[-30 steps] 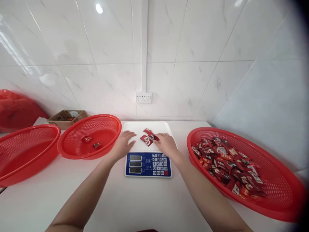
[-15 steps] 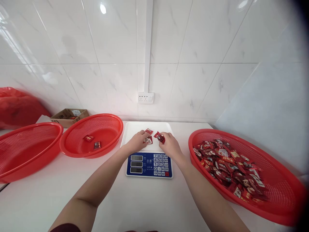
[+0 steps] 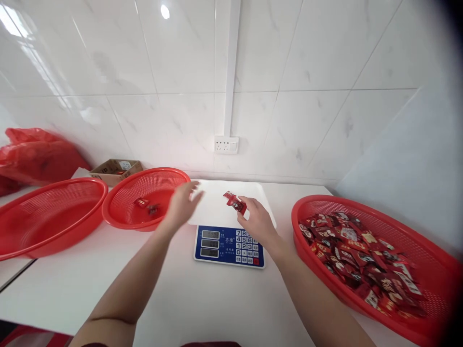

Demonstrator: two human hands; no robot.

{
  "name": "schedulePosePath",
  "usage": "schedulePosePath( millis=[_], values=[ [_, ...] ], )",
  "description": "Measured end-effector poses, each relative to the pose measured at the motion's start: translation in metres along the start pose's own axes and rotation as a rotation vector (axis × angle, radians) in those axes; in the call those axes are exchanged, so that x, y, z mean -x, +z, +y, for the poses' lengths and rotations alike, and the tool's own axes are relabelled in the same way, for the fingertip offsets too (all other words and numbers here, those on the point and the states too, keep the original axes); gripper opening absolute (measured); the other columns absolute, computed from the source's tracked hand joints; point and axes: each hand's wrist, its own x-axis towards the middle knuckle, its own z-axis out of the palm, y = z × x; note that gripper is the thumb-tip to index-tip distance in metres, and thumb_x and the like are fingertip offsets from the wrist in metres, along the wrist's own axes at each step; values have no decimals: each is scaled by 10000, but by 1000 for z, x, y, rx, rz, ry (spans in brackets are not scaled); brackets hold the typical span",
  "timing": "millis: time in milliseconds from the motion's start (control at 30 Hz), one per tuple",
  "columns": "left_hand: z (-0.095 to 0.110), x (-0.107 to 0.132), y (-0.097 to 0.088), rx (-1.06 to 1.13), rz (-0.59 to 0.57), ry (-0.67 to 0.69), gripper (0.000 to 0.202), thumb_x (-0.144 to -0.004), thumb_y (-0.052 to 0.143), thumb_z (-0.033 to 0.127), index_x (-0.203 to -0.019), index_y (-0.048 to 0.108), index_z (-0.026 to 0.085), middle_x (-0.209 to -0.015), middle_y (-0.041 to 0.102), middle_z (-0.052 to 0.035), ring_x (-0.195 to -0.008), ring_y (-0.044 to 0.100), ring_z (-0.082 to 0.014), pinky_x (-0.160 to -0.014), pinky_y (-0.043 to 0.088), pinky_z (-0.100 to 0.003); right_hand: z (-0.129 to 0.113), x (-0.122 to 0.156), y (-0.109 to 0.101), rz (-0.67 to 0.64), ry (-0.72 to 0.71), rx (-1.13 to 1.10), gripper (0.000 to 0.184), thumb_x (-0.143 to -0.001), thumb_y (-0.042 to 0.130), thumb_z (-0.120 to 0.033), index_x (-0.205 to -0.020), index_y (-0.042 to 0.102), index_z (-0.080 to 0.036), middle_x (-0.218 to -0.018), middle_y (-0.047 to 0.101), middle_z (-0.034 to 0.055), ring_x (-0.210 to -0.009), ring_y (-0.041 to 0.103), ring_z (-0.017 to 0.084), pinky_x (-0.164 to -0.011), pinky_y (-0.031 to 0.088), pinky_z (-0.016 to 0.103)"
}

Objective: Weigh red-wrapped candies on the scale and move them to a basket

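My right hand (image 3: 255, 221) rests over the white platter of a digital scale (image 3: 217, 214) and pinches a small red snack packet (image 3: 238, 205) in its fingertips. Another red packet (image 3: 228, 195) lies on the platter just behind it. My left hand (image 3: 183, 205) is smeared by motion at the platter's left edge, next to the rim of the middle red basket (image 3: 166, 176). Whether it holds anything I cannot make out. Two red packets (image 3: 141, 201) lie inside that basket. The scale's blue keypad panel (image 3: 229, 246) faces me.
A large red basket (image 3: 307, 205) heaped with several red packets stands at the right. Another red basket (image 3: 50, 217) sits at the far left, with a cardboard box (image 3: 115, 168) and a red plastic bag (image 3: 39, 154) behind. A tiled wall with a socket (image 3: 226, 144) is at the back.
My left hand swept from the scale platter leftward to the middle basket's rim, and the packet it touched is gone from the platter. My right hand lifted a packet slightly. The view shifted.
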Motion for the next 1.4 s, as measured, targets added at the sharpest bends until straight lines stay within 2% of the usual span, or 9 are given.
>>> schedulePosePath(
  millis=[100,167,367,500,700,867,1000,1233,1400],
  values=[
    [24,19,45,433,-392,-22,401,-817,555,324,-1202,489,235,-1007,639,-51,-745,619,-146,-655,526,-277,-16,7,6,-3,-134,-38,445,-786,475,-145,-1224,485,-226,-1117,605,73,-1058,542,227,-909,470,395],
    [29,24,63,602,-436,-41,323,-817,545,277,-1130,502,213,-901,646,-31,-664,600,-115,-615,520,-253,-21,14,6,-9,-174,-46,428,-814,456,-156,-1235,472,-232,-1139,600,72,-1077,537,226,-920,469,398],
    [-8,-6,15,173,46,-48,214,-802,561,271,-1009,547,217,-854,649,-21,-794,603,-171,-737,493,-304,-9,39,-16,34,-31,-16,406,-875,437,-248,-1280,434,-219,-1271,531,96,-1172,494,233,-954,461,420],
    [-30,-31,-4,-331,73,-26,233,-838,507,314,-1016,621,214,-1139,595,-108,-1121,486,-323,-897,420,-475,-1,53,-23,55,61,-54,382,-881,443,-280,-1258,454,-221,-1250,546,100,-1129,528,238,-920,488,427],
    [5,-48,77,-361,-381,422,408,-837,412,70,-1194,562,198,-1293,531,-55,-1246,405,-200,-1056,319,-342,-8,58,-18,26,10,-68,351,-890,416,-261,-1231,490,-220,-1235,553,103,-1148,519,229,-959,468,429],
    [29,-61,112,-366,-521,452,410,-775,459,29,-1136,589,174,-1125,633,-68,-1087,552,-218,-919,447,-328,-1,70,-28,-2,-4,-29,351,-899,415,-270,-1236,491,-205,-1229,553,111,-1144,521,234,-948,480,430],
    [24,-64,75,-378,-486,384,381,-794,440,58,-1125,577,190,-1120,619,-66,-982,596,-211,-805,496,-314,15,86,-48,34,19,37,343,-899,415,-281,-1225,499,-212,-1209,565,106,-1108,545,232,-922,498,418],
    [-42,-45,-53,-528,-132,68,368,-826,488,245,-1185,537,174,-1173,575,-42,-1108,519,-247,-898,461,-375,54,119,-122,50,250,232,327,-877,417,-351,-1133,572,-220,-1176,603,93,-1111,552,270,-956,460,443],
    [-67,14,-78,-272,-71,-121,357,-802,542,384,-1119,578,224,-1142,601,1,-1055,561,-225,-954,436,-410,95,129,-167,-310,523,405,464,-846,404,-399,-1246,516,-193,-1323,501,117,-1212,472,309,-959,448,456]
  ],
)
